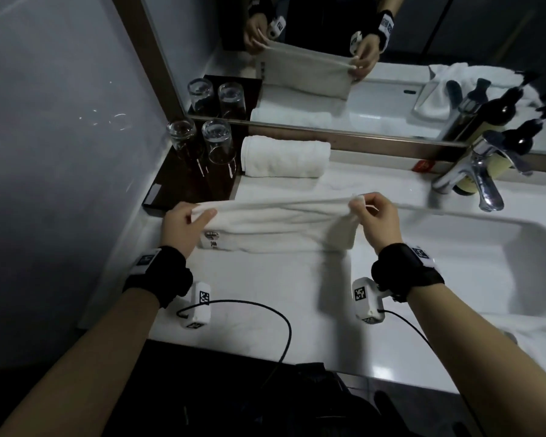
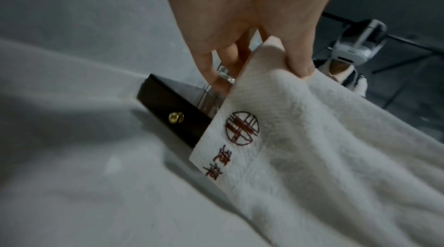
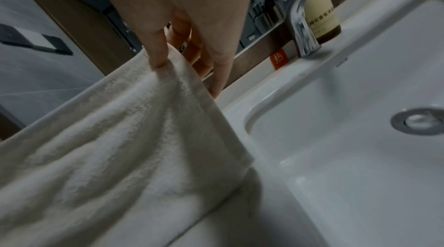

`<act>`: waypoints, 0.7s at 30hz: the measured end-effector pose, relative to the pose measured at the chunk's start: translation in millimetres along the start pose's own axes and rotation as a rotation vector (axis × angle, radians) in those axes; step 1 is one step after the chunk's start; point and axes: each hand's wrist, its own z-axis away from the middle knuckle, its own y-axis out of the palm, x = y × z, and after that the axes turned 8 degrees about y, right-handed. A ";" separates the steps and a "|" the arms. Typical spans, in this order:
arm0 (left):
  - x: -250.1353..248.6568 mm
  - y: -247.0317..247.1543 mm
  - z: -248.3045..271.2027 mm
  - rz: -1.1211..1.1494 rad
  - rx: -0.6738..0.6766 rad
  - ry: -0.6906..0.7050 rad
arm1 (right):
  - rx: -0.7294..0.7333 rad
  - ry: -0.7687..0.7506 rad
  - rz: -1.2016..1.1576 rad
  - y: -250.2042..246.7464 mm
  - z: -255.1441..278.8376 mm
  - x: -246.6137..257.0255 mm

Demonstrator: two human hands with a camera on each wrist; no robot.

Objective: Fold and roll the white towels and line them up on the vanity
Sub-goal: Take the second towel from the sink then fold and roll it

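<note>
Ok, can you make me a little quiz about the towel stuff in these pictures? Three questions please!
1. True or false: the rolled towel lies on the vanity next to the two upturned glasses.
2. Which hand pinches the end of the held towel that bears the red logo? A) left hand B) right hand C) neither
3. Fill in: the tap stands behind the ____.

Key:
1. True.
2. A: the left wrist view shows the logo just below the left hand's fingers.
3. Sink.
</note>
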 end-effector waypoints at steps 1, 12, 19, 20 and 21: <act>-2.0 -1.5 -4.2 -0.019 0.007 0.018 | 0.006 -0.002 -0.002 -0.8 1.5 2.8; -11.3 -11.2 2.9 -0.081 0.120 0.101 | -0.090 -0.091 0.183 -9.6 38.2 0.5; 26.1 -14.2 10.8 -0.289 0.416 -0.223 | 0.103 0.206 0.448 -7.6 53.3 -25.4; 35.0 -15.1 14.7 -0.354 0.458 -0.249 | 0.137 0.255 0.519 -8.0 56.5 -32.3; 43.0 -14.9 20.3 -0.399 0.481 -0.259 | 0.144 0.288 0.577 -8.4 60.6 -39.6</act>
